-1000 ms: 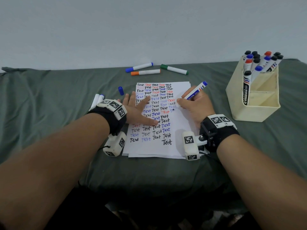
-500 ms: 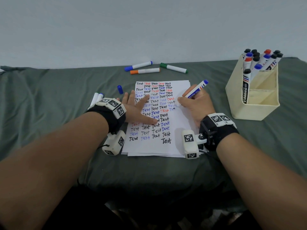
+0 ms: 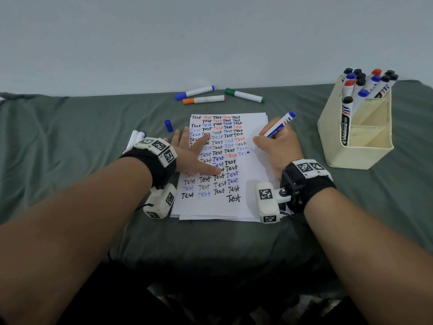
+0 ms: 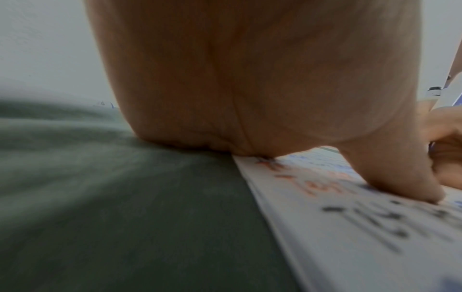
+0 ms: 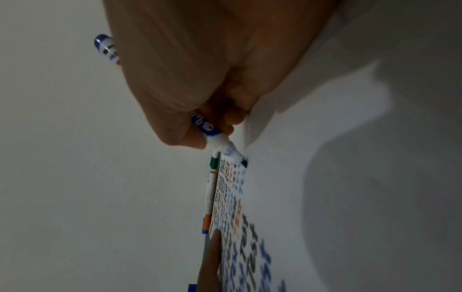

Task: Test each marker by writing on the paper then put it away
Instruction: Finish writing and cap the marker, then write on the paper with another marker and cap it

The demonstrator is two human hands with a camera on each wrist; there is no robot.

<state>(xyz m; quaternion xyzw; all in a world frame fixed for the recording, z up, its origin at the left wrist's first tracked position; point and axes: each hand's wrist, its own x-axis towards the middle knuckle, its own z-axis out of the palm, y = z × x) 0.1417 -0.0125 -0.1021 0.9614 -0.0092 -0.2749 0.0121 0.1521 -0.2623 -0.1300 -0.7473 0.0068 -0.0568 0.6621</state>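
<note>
A white sheet of paper (image 3: 248, 188) covered with rows of "Test" in black, blue and red lies on the green cloth. My right hand (image 3: 276, 146) grips an uncapped blue marker (image 3: 280, 125) like a pen, its tip on the paper's right side (image 5: 243, 163). My left hand (image 3: 194, 153) lies flat with spread fingers on the paper's left part, thumb (image 4: 400, 177) pressing the sheet. The marker's blue cap (image 3: 168, 125) lies on the cloth above my left hand.
A cream holder (image 3: 365, 146) with several capped markers stands at the right. Blue (image 3: 195, 92), orange (image 3: 203, 99) and green (image 3: 244, 95) markers lie behind the paper. Two more markers (image 3: 134, 139) lie left of my left wrist. A wall rises behind the table.
My right hand has shifted slightly right along the line while writing with the blue marker. My left hand stays flat on the paper.
</note>
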